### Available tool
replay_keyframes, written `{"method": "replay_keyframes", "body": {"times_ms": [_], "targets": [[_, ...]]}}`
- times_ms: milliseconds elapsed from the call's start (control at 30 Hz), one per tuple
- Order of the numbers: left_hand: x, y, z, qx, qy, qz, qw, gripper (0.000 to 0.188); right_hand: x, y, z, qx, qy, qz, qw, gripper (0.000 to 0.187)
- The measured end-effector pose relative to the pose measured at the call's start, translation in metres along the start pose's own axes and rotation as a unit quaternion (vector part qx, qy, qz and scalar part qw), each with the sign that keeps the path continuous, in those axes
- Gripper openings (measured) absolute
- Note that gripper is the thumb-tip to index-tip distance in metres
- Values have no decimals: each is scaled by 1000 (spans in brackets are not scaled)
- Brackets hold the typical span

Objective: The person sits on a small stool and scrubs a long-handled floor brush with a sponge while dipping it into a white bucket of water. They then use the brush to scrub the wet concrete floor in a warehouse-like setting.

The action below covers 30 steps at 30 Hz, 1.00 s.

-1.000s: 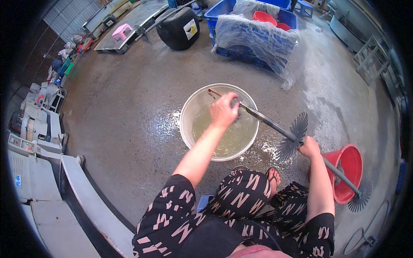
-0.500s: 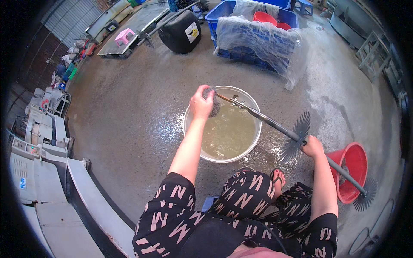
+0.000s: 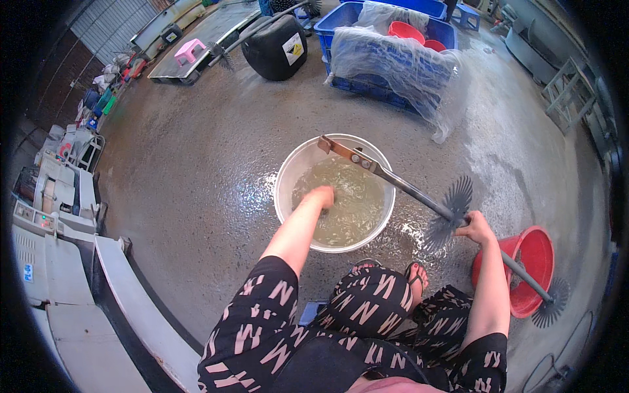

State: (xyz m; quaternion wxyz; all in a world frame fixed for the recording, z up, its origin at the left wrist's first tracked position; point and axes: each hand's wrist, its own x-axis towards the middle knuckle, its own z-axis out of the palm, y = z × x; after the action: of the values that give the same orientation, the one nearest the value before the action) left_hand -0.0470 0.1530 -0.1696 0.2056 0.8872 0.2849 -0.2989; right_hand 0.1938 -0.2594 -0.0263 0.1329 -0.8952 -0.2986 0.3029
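Note:
My left hand (image 3: 319,198) is dipped into the cloudy water of a round whitish tub (image 3: 283,190). Its fingers are bent down and mostly hidden; a dark patch under them looks like the grey scouring pad it held before. My right hand (image 3: 478,227) is closed round a long metal shaft (image 3: 409,188) just behind a dark, many-bladed wheel (image 3: 452,213). The shaft slants over the tub, its rusty, bolted bracket end (image 3: 341,149) above the far rim. A second bladed wheel (image 3: 552,302) sits at its other end, past a red bucket (image 3: 538,245).
Blue crates (image 3: 386,75) draped with netting stand ahead, red tubs inside. A black drum (image 3: 275,49) with another shaft on it and a pink stool (image 3: 190,51) are at far left. Pale machines (image 3: 72,281) line the left side. The concrete floor (image 3: 196,164) is wet.
My left hand has left the shaft's bracket end and gone down into the tub water, taking the scouring pad with it. My right hand still holds the shaft.

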Motion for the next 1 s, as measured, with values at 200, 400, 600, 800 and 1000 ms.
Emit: {"method": "replay_keyframes", "body": {"times_ms": [200, 400, 600, 800, 1000], "targets": [[-42, 10, -29, -90, -131, 112, 981, 45, 1, -1, -14, 138, -94, 20, 986, 45], [-114, 23, -136, -387, 378, 219, 812, 36, 10, 18, 7, -13, -31, -7, 999, 51], [-75, 31, -155, -233, 543, 17, 806, 30, 21, 26, 16, 0, -20, -37, 999, 58], [-60, 27, -111, -341, 589, 79, 728, 23, 32, 58, 30, 15, 1, -60, 998, 58], [-70, 54, -152, -192, 548, 135, 803, 23, 26, 44, 23, -4, -19, -17, 1000, 57]]}}
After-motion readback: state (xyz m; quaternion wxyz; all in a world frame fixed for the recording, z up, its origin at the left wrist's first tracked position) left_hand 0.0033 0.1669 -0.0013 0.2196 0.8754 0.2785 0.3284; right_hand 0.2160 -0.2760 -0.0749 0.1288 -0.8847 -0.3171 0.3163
